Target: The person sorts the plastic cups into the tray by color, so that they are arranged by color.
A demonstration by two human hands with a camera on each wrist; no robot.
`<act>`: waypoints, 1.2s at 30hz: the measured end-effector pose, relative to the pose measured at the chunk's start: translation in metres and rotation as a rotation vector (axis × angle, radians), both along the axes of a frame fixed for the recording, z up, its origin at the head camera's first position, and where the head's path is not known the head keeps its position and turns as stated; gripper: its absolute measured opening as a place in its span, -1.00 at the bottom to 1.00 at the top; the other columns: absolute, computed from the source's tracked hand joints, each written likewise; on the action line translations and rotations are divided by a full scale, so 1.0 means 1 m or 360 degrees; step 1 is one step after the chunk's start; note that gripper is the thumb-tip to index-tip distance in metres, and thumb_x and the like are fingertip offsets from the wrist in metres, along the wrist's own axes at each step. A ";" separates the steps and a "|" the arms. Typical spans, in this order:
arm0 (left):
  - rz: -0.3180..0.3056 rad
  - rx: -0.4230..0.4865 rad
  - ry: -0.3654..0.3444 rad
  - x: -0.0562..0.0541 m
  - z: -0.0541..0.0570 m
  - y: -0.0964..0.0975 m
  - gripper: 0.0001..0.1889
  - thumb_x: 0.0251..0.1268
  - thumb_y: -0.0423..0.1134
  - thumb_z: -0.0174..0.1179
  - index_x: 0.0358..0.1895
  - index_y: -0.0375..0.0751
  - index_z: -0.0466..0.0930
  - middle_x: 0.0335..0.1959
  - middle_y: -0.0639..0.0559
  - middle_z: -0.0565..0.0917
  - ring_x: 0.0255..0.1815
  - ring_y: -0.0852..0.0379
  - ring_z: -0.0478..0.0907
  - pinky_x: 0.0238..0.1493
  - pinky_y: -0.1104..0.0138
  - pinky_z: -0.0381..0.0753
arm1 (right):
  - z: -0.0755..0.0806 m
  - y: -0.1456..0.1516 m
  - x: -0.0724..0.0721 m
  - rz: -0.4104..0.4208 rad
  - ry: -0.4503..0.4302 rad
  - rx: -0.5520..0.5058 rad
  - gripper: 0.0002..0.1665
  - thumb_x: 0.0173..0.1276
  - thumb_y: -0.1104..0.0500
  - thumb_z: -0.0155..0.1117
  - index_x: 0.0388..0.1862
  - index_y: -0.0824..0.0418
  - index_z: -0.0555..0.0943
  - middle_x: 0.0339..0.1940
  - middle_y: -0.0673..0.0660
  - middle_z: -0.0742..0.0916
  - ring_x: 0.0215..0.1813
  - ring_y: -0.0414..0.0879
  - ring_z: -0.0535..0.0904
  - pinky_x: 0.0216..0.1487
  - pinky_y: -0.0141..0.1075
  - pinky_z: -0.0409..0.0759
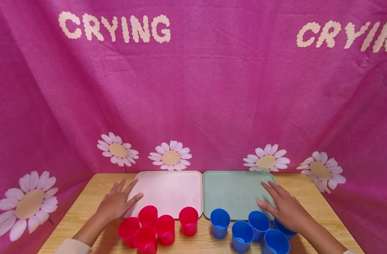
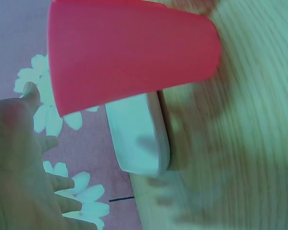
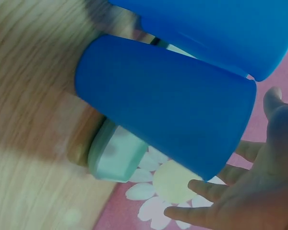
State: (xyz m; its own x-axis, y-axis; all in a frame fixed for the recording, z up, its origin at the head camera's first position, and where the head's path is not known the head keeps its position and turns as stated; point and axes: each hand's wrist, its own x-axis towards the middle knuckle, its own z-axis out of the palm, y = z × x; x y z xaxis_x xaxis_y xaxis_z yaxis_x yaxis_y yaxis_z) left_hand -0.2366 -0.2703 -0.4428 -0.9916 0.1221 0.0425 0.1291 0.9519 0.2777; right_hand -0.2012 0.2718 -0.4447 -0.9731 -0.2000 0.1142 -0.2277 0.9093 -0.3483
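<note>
My left hand (image 1: 116, 202), fingers spread and holding nothing, hovers over the left edge of the pink tray (image 1: 171, 190). Below it stand several red cups (image 1: 189, 221), upright with their mouths up. In the left wrist view, a red cup (image 2: 129, 52) looms close beside the left palm. Over the right edge of the green tray (image 1: 234, 192), my right hand (image 1: 283, 208) is spread too, with nothing in its grasp. Several upright blue cups (image 1: 220, 223) stand in front of that tray; the right forearm partly hides one. The right wrist view shows a blue cup (image 3: 163, 100) overlapping the right fingertips.
The two trays lie side by side at the back of the wooden table (image 1: 95, 197). A magenta cloth (image 1: 193, 91) printed with daisies and letters hangs behind and on both sides. The red cups are grouped at the left front, the blue ones at the right front.
</note>
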 end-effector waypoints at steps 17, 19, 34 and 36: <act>-0.0171 0.0470 -0.0191 0.001 -0.015 -0.028 -0.29 0.64 0.08 -0.05 0.60 -0.34 0.14 0.52 -0.62 0.12 0.55 -0.62 -0.03 0.40 -0.49 0.06 | -0.008 0.027 0.008 -0.0037 -0.0289 -0.0197 -0.01 0.46 -0.38 0.15 0.62 0.19 0.23 0.54 0.54 0.28 0.46 0.60 0.22 0.12 0.45 0.51; -0.0178 0.0531 -0.0203 0.001 -0.018 -0.031 -0.30 0.64 0.04 -0.05 0.59 -0.38 0.13 0.51 -0.61 0.15 0.55 -0.61 -0.01 0.41 -0.46 0.09 | -0.009 0.030 0.009 -0.0039 -0.0316 -0.0223 -0.02 0.48 -0.36 0.15 0.63 0.19 0.21 0.54 0.54 0.28 0.46 0.61 0.22 0.11 0.44 0.53; -0.0095 0.0705 -0.0248 0.004 -0.031 -0.040 -0.37 0.69 -0.05 -0.15 0.56 -0.46 0.14 0.30 -0.48 0.50 0.41 -0.44 0.29 0.42 -0.34 0.22 | -0.012 0.042 0.018 -0.0059 -0.0472 -0.0322 -0.03 0.56 -0.30 0.07 0.66 0.26 0.10 0.54 0.56 0.28 0.47 0.63 0.20 0.12 0.41 0.55; -0.0090 0.0737 -0.0244 0.005 -0.034 -0.041 -0.38 0.70 -0.07 -0.15 0.55 -0.48 0.15 0.24 -0.45 0.55 0.38 -0.38 0.35 0.42 -0.29 0.25 | -0.013 0.044 0.020 -0.0041 -0.0477 -0.0349 -0.04 0.57 -0.28 0.07 0.66 0.27 0.08 0.54 0.56 0.29 0.46 0.62 0.23 0.10 0.40 0.56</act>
State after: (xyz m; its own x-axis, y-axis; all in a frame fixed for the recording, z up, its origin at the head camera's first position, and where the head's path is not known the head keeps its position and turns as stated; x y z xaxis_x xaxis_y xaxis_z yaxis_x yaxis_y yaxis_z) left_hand -0.2317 -0.3111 -0.4765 -0.9831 0.1786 -0.0408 0.1015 0.7166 0.6901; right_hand -0.1816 0.3155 -0.4573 -0.9743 -0.1771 -0.1394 -0.0638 0.8100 -0.5830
